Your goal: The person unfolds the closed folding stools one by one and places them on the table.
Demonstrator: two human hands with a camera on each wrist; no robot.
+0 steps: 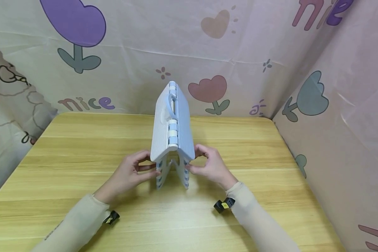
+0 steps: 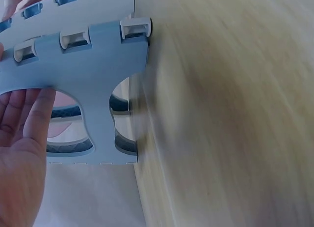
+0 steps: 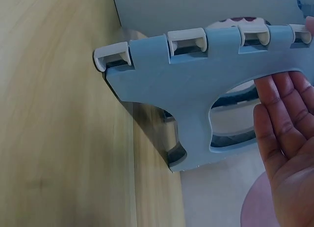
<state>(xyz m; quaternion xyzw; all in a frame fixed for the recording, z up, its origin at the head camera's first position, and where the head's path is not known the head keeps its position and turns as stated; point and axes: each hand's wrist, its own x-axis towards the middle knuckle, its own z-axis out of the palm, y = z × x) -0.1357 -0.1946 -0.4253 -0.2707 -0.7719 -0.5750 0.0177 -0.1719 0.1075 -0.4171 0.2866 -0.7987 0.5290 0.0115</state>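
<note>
Head view: partly folded stool (image 1: 184, 119) on wooden table (image 1: 82, 157), a bit toward 12 o'clock from centre, top peaked into a ridge. White half on 9 o'clock side, blue half on 3 o'clock side, handle (image 1: 168, 105) along ridge. Left hand (image 1: 129, 175) at stool's 8 o'clock, pinching left leg panel (image 2: 98, 65). Right hand (image 1: 215, 168) at 4 o'clock, pinching right leg panel (image 3: 157, 70). Wrist views: fingers sit in panel cutouts.
</note>
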